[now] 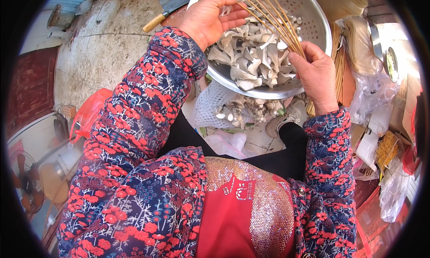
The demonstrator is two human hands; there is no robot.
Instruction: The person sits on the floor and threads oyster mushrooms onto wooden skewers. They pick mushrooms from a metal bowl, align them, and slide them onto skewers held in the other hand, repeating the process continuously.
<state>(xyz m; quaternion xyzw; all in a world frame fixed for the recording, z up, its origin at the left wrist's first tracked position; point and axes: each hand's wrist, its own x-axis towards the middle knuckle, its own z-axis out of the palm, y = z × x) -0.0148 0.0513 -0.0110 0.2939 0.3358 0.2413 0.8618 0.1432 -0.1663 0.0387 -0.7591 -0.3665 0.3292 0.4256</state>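
Observation:
My right hand (314, 71) grips a bundle of thin wooden skewers (285, 33) by one end, over the right side of a perforated metal colander (324, 29). The skewers fan out towards the upper left. Torn oyster mushrooms (252, 61) lie heaped in the colander. My left hand (213, 18) is palm up at the colander's upper left, its fingers slightly curled near the far tips of the skewers. Whether its fingertips touch a skewer or a mushroom is unclear. Below the colander, more mushrooms in clusters (240, 112) lie beside a white mesh net (211, 105).
A cleaver with a wooden handle (154, 22) lies left of the colander. More skewers (340, 73) lie at the right, near plastic bags (373, 93) and a small bowl (391, 64). A red plastic bag (92, 108) is on the left, with a fan (27, 180) further down.

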